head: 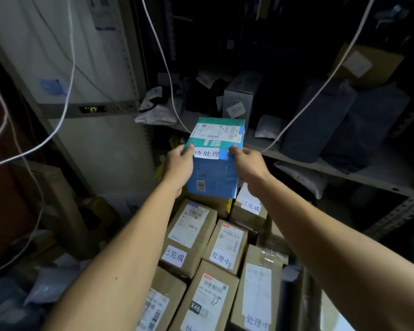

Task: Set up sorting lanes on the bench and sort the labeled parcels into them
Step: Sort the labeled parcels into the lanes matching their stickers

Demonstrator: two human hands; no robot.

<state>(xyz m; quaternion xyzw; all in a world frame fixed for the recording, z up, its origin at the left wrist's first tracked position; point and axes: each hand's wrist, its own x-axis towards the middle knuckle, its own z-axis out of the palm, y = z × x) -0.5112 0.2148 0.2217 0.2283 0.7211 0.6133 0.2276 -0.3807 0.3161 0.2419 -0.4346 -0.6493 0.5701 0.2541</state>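
Observation:
A blue and teal parcel [213, 173] with a shipping label and a white tag reading 待处理 is held up in front of me above a pile of boxes. My left hand [179, 164] grips its left side, thumb on the front face. My right hand [247, 163] grips its right side the same way. Below lie several brown cardboard parcels: one tagged 已完成 [189, 235], one tagged 处理中 [227, 244], another 处理中 [258, 290], and one with an X46 sticker [208, 297]. A further box tagged 已完成 [249, 209] sits behind the held parcel.
A metal shelf [359, 173] at the right carries dark bags, grey mailers and boxes. White cables [65, 108] hang across the view. A tall white appliance with a display reading 25 [91, 109] stands at the left. Bags and cartons crowd the floor at lower left.

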